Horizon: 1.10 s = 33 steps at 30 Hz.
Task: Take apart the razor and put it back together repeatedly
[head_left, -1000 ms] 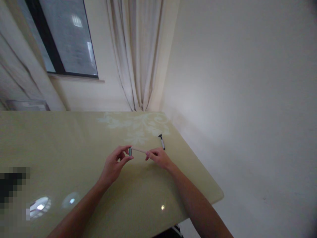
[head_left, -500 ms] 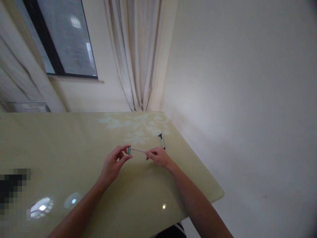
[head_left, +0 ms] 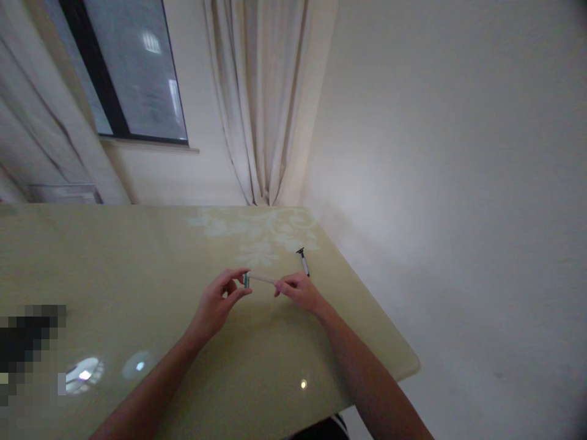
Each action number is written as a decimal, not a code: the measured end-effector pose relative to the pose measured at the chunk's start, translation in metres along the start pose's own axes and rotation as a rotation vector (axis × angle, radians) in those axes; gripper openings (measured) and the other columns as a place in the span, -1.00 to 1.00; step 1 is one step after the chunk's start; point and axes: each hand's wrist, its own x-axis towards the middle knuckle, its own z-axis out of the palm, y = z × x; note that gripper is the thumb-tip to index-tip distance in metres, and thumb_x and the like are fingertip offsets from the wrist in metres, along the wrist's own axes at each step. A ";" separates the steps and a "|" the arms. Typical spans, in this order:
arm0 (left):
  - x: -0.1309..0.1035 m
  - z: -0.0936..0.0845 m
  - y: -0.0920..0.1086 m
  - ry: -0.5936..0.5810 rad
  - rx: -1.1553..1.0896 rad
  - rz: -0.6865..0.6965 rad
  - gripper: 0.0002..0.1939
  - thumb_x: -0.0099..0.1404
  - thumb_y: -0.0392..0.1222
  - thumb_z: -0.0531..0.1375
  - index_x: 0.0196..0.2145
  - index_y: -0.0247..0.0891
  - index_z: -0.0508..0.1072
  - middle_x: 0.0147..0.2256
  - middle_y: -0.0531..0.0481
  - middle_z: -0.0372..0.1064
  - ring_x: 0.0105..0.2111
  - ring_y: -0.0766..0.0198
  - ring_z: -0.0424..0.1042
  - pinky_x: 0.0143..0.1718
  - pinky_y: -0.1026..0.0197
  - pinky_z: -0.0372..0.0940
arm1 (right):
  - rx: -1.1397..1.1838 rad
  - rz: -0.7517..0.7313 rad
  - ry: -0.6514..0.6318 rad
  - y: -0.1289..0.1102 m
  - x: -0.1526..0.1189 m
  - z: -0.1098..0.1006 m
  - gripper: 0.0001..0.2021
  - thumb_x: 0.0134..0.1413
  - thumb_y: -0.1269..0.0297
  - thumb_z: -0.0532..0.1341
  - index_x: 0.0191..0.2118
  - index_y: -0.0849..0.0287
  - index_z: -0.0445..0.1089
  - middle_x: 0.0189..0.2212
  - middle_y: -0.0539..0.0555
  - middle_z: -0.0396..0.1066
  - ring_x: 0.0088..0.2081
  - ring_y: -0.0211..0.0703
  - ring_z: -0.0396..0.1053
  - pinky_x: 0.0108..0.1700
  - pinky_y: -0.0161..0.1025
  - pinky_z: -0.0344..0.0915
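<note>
Between the thumb and fingertips of my left hand is a small teal and dark piece, shaped like a razor cartridge and held upright. My right hand pinches a flat, pale stick by its right end. The stick's left end reaches the teal piece near its top; whether they touch, I cannot tell. Both hands are held over the table. Just beyond my right hand lies a razor with a black head and a light grey handle, its lower end close to my knuckles.
The glossy pale green table has a white floral pattern near its far right corner. A wall runs along the right side. Curtains and a window are behind. A pixelated dark patch covers the left edge.
The stick shows a broader face now, where it looked thin before. Both hands keep their grips. The whole view has shifted a little, so everything sits slightly further right.
</note>
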 end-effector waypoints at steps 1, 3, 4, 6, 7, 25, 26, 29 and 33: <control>0.000 0.000 0.000 0.001 -0.001 0.003 -0.65 0.23 -0.11 0.36 -0.01 -0.11 0.58 -0.34 0.11 0.42 -0.51 0.40 0.26 -0.45 0.32 0.20 | 0.005 -0.004 -0.019 0.000 0.000 0.001 -0.40 0.29 -0.18 0.12 -0.42 0.26 0.63 -0.68 -0.08 0.10 -0.59 -0.34 0.04 -0.48 -0.30 -0.06; 0.001 0.000 -0.001 0.009 0.007 0.007 -0.66 0.23 -0.11 0.36 -0.02 -0.12 0.59 -0.34 0.11 0.43 -0.51 0.40 0.27 -0.45 0.32 0.21 | -0.007 0.006 -0.020 0.002 0.000 0.002 -0.38 0.30 -0.19 0.11 -0.43 0.27 0.63 -0.69 -0.08 0.09 -0.59 -0.34 0.04 -0.48 -0.30 -0.07; 0.001 0.000 -0.001 0.014 0.015 0.006 -0.66 0.22 -0.11 0.36 -0.03 -0.12 0.59 -0.35 0.11 0.43 -0.51 0.40 0.27 -0.45 0.32 0.21 | -0.016 0.018 0.000 0.003 0.001 0.002 -0.37 0.30 -0.19 0.10 -0.44 0.27 0.62 -0.69 -0.08 0.09 -0.59 -0.33 0.04 -0.48 -0.30 -0.06; 0.002 -0.001 -0.001 0.018 0.027 0.001 -0.67 0.22 -0.11 0.37 -0.05 -0.12 0.60 -0.36 0.11 0.43 -0.52 0.40 0.26 -0.45 0.32 0.21 | -0.027 0.038 0.047 0.004 0.001 0.001 -0.35 0.29 -0.22 0.10 -0.46 0.27 0.62 -0.70 -0.08 0.07 -0.59 -0.33 0.04 -0.48 -0.29 -0.06; 0.002 -0.001 -0.001 0.018 0.028 -0.001 -0.67 0.22 -0.10 0.36 -0.05 -0.12 0.60 -0.36 0.10 0.43 -0.52 0.40 0.26 -0.46 0.32 0.21 | -0.024 0.040 0.057 0.004 0.001 0.001 -0.34 0.29 -0.22 0.09 -0.45 0.27 0.62 -0.70 -0.08 0.07 -0.59 -0.33 0.04 -0.48 -0.29 -0.06; 0.002 0.001 -0.002 0.021 0.033 -0.004 -0.66 0.23 -0.08 0.35 -0.03 -0.13 0.59 -0.35 0.09 0.44 -0.52 0.39 0.26 -0.46 0.31 0.21 | -0.087 0.051 0.065 0.000 0.001 -0.001 -0.31 0.30 -0.27 0.06 -0.43 0.27 0.62 -0.68 -0.06 0.13 -0.58 -0.32 0.07 -0.46 -0.30 -0.04; 0.002 0.001 -0.002 0.019 0.032 -0.003 -0.66 0.23 -0.08 0.35 -0.03 -0.13 0.60 -0.35 0.09 0.44 -0.52 0.39 0.26 -0.47 0.31 0.20 | -0.082 0.049 0.081 0.000 0.001 -0.001 -0.31 0.30 -0.27 0.06 -0.43 0.27 0.62 -0.68 -0.06 0.13 -0.58 -0.32 0.08 -0.45 -0.30 -0.03; 0.002 0.001 -0.001 0.016 0.023 -0.005 -0.66 0.23 -0.08 0.35 -0.04 -0.14 0.60 -0.36 0.10 0.44 -0.53 0.39 0.25 -0.48 0.32 0.20 | -0.050 0.026 0.056 -0.001 0.001 0.001 -0.30 0.30 -0.29 0.05 -0.41 0.26 0.63 -0.68 -0.07 0.10 -0.59 -0.32 0.06 -0.46 -0.30 -0.04; 0.002 0.001 0.002 0.048 0.027 -0.008 -0.68 0.22 -0.08 0.36 -0.06 -0.14 0.60 -0.37 0.10 0.43 -0.53 0.39 0.26 -0.47 0.31 0.22 | -0.082 0.049 0.055 -0.001 0.000 0.004 -0.29 0.29 -0.30 0.04 -0.43 0.25 0.62 -0.70 -0.07 0.10 -0.59 -0.31 0.06 -0.47 -0.30 -0.05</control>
